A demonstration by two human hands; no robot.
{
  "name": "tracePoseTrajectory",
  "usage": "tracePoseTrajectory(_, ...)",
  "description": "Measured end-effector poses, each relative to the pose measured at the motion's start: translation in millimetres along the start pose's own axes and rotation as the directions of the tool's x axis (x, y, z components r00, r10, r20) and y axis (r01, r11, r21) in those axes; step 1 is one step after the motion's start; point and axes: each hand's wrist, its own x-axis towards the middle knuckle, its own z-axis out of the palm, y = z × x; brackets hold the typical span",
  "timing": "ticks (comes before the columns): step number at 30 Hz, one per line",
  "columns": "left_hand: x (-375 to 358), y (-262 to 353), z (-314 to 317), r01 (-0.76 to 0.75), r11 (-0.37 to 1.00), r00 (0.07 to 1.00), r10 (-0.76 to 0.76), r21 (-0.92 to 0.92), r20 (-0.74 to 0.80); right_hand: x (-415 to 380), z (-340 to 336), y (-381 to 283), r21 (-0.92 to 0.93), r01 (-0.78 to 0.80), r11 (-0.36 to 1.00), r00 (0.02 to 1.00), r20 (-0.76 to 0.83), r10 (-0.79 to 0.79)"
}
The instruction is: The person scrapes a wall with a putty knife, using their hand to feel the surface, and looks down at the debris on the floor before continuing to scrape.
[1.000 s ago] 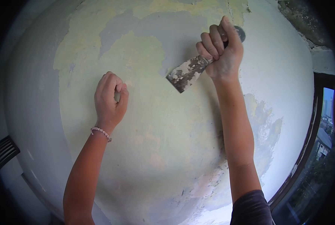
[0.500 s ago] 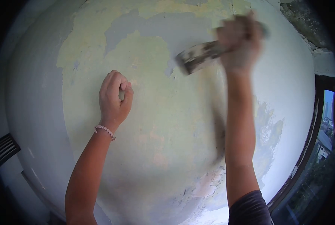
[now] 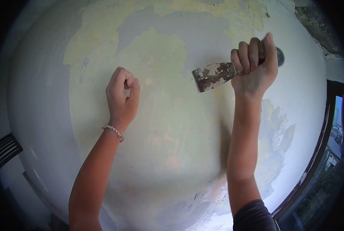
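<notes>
My right hand (image 3: pixel 254 67) is wrapped round the dark handle of a putty knife (image 3: pixel 215 77). Its wide blade, blotched with pale paint residue, points left in front of the wall (image 3: pixel 168 111), and the rounded handle end sticks out past my thumb. To the left, my left hand (image 3: pixel 122 92) is held in a loose fist against the wall, with a gap between thumb and curled fingers and nothing in them. A braided bracelet (image 3: pixel 113 131) circles that wrist. Around both hands the wall has yellowish-green areas among grey patches with ragged, flaked edges.
A dark-framed window (image 3: pixel 331 154) with buildings and greenery outside runs down the right side. Rough, stained masonry (image 3: pixel 316 29) shows at the upper right. On the far left is a dark slatted object (image 3: pixel 6 151). Loose, peeling paint (image 3: pixel 208 194) marks the lower wall.
My right hand has come down with the putty knife and shifted slightly right; its motion blur is gone. The left hand keeps its loose fist, and the whole view has shifted slightly.
</notes>
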Motion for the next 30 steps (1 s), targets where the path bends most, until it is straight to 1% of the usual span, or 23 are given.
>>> tracePoseTrajectory(1, 1, 0, 0, -0.010, 1.000, 1.000, 0.010, -0.003, -0.003, -3, -2, 2, 0.046, 0.020, 0.999, 1.000, -0.021, -0.019)
tracePoseTrajectory(3, 0, -1, 2, -0.028, 1.000, 1.000, 0.028, -0.010, 0.000, -8, -4, 2, 0.075, 0.048, 0.996, 0.996, -0.073, -0.042)
tracePoseTrajectory(5, -1, -5, 5, -0.038, 0.998, 0.999, 0.037, -0.059, -0.018, -13, -3, 1, 0.111, 0.082, 0.990, 0.990, -0.121, -0.068)
tracePoseTrajectory(6, -1, -6, 4, -0.042, 0.996, 0.999, 0.039, -0.082, -0.034, -18, -4, -9, 0.083, 0.160, 0.984, 0.979, -0.140, -0.147)
tracePoseTrajectory(7, -1, -5, 2, -0.036, 0.998, 0.999, 0.034, -0.054, -0.032, -23, -6, -16, 0.090, 0.223, 0.971, 0.969, -0.134, -0.210)
tracePoseTrajectory(8, -1, -3, 0, -0.032, 0.999, 0.999, 0.031, -0.030, -0.025, -26, -10, -6, 0.029, 0.235, 0.972, 0.960, -0.162, -0.228)
tracePoseTrajectory(9, 0, -1, -1, -0.031, 0.999, 0.999, 0.031, -0.008, -0.015, -30, -10, 8, -0.033, 0.248, 0.968, 0.949, -0.192, -0.249)
tracePoseTrajectory(10, -1, -1, 0, -0.013, 1.000, 1.000, 0.013, -0.008, -0.013, -32, 6, 16, 0.040, 0.221, 0.974, 0.932, -0.302, -0.199)
tracePoseTrajectory(13, -1, -1, 0, 0.011, 1.000, 1.000, -0.011, 0.010, -0.021, -29, -1, 8, -0.040, 0.261, 0.965, 0.930, -0.257, -0.262)
tracePoseTrajectory(14, -1, 1, 1, 0.007, 1.000, 1.000, -0.006, 0.018, -0.012, -28, -12, 3, -0.013, 0.321, 0.947, 0.924, -0.218, -0.316)
tracePoseTrajectory(15, 2, 2, 1, -0.005, 1.000, 1.000, 0.006, 0.027, -0.013, -31, -9, -10, 0.034, 0.337, 0.941, 0.887, -0.346, -0.305)
tracePoseTrajectory(17, 2, 2, 5, -0.006, 1.000, 0.999, 0.007, 0.010, -0.032, -41, -34, -3, 0.215, 0.369, 0.904, 0.928, -0.133, -0.347)
tracePoseTrajectory(19, -2, 2, 7, 0.014, 1.000, 0.999, -0.014, 0.001, -0.043, -52, 4, 45, 0.052, 0.315, 0.948, 0.909, -0.304, -0.286)
tracePoseTrajectory(20, -3, 0, 6, 0.027, 1.000, 0.998, -0.027, 0.005, -0.057, -57, 21, 52, 0.167, 0.257, 0.952, 0.920, -0.345, -0.187)
tracePoseTrajectory(21, -2, -3, 3, 0.037, 0.999, 0.996, -0.036, 0.013, -0.082, -56, 22, 53, 0.179, 0.251, 0.951, 0.923, -0.339, -0.181)
tracePoseTrajectory(23, -7, -8, -3, 0.097, 0.995, 0.986, -0.100, -0.028, -0.135, -55, 23, 24, 0.092, 0.351, 0.932, 0.873, -0.392, -0.290)
tracePoseTrajectory(24, -10, -9, -7, 0.129, 0.990, 0.978, -0.136, -0.049, -0.159, -58, 14, 9, 0.114, 0.391, 0.913, 0.869, -0.373, -0.326)
tracePoseTrajectory(25, -12, -12, -13, 0.163, 0.980, 0.970, -0.181, -0.117, -0.162, -60, 1, -1, 0.086, 0.437, 0.895, 0.864, -0.316, -0.392)
tracePoseTrajectory(27, -24, -14, -29, 0.239, 0.935, 0.949, -0.282, -0.263, -0.139, -57, 10, 5, 0.028, 0.454, 0.890, 0.823, -0.396, -0.407)
tracePoseTrajectory(29, -32, -12, -46, 0.350, 0.850, 0.911, -0.407, -0.394, -0.067, -55, 38, 36, -0.073, 0.360, 0.930, 0.806, -0.478, -0.349)
tracePoseTrajectory(30, -37, -10, -57, 0.393, 0.792, 0.887, -0.460, -0.467, -0.034, -54, 43, 32, 0.000, 0.357, 0.934, 0.817, -0.484, -0.312)
